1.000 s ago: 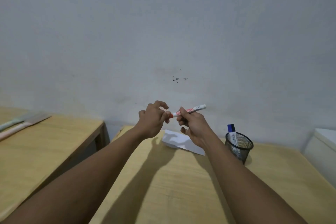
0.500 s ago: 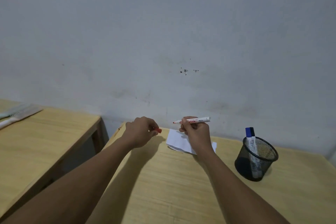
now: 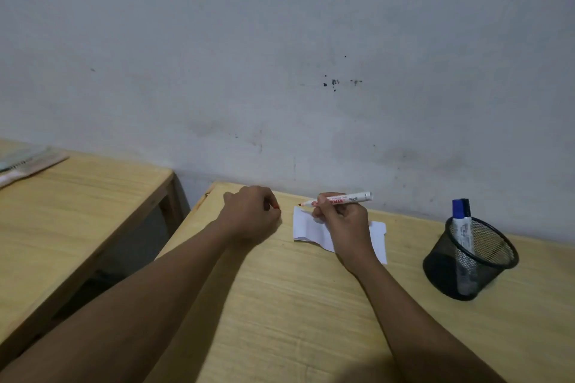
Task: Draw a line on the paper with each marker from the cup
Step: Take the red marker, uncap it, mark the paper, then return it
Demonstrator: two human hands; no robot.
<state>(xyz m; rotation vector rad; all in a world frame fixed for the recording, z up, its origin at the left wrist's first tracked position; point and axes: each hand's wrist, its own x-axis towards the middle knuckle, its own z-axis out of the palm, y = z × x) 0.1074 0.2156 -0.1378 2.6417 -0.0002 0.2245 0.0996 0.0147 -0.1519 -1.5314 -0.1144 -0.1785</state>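
My right hand [image 3: 342, 224] grips an uncapped red marker [image 3: 351, 199], held nearly level with its tip pointing left just above the top left corner of the white paper [image 3: 306, 228]. The hand covers the middle of the paper. My left hand [image 3: 252, 214] rests as a fist on the table left of the paper, with a sliver of the red cap [image 3: 278, 207] showing between its fingers. A black mesh cup [image 3: 485, 261] stands to the right and holds two markers, one with a blue cap [image 3: 458, 211], one with a darker cap behind it.
The light wooden table [image 3: 295, 305] runs up to a grey wall. A second wooden table [image 3: 77, 211] stands to the left across a gap, with flat objects [image 3: 28, 162] on its far corner.
The cap came off the red marker and went left in my left hand. Both hands dropped toward the table, and the marker tip now hovers over the paper's corner.
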